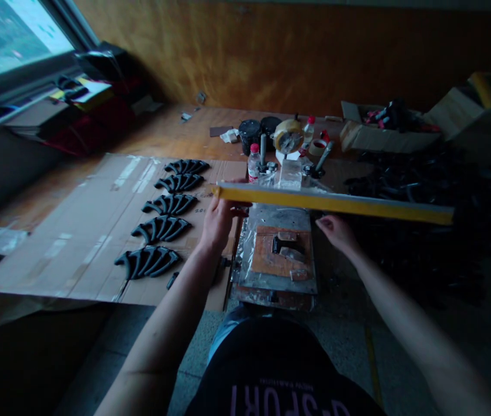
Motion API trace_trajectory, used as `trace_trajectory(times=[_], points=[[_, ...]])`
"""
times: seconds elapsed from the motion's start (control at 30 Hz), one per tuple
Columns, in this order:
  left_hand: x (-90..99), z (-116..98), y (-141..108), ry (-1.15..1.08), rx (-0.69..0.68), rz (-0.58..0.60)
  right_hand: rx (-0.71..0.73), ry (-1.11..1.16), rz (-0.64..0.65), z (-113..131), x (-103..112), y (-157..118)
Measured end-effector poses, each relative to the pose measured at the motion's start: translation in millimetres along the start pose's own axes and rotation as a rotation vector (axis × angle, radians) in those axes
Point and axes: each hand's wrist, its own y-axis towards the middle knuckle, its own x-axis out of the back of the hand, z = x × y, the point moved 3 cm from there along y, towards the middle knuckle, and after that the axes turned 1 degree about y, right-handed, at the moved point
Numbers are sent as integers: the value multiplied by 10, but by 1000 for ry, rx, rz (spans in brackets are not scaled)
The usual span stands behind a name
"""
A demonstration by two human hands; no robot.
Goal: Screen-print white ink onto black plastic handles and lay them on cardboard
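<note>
A long yellow bar-like frame [336,203] with a pale upper edge spans the view above the work plate. My left hand [220,218] grips its left end, fingers wrapped round it. Below the bar's middle is my right hand [334,228], fingers pressed together near its lower edge; what they hold, if anything, is too small to tell. Under the bar lies a metal plate [245,276] carrying a wooden block [267,254], with a small black part [276,245] set in it. Left of it, several rows of black curved parts [152,262] rest on cardboard [76,254].
Behind the bar stand black tubs [249,132], a tape roll [287,137], red-capped bottles [253,164] and upright metal posts [263,149]. An open carton [390,138] sits back right, above a dark heap of black parts [423,260]. Books and bags lie by the window.
</note>
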Motion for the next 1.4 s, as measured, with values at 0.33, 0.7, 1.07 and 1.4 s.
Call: trace_trajectory(times=[0.33,0.7,1.07,1.4], points=[[-318,915,-982,-70,599,227,114,-194,226,879,-709,-593],[1680,1700,-1911,457,819,-471,599,33,646,2303,-1716,-1164],[2144,1925,-1704,984,985,-327,412,69,934,2414,-2367,-1368],[1358,1987,-1887,1364,389,-306,337,324,979,1999,-1805,-1399]])
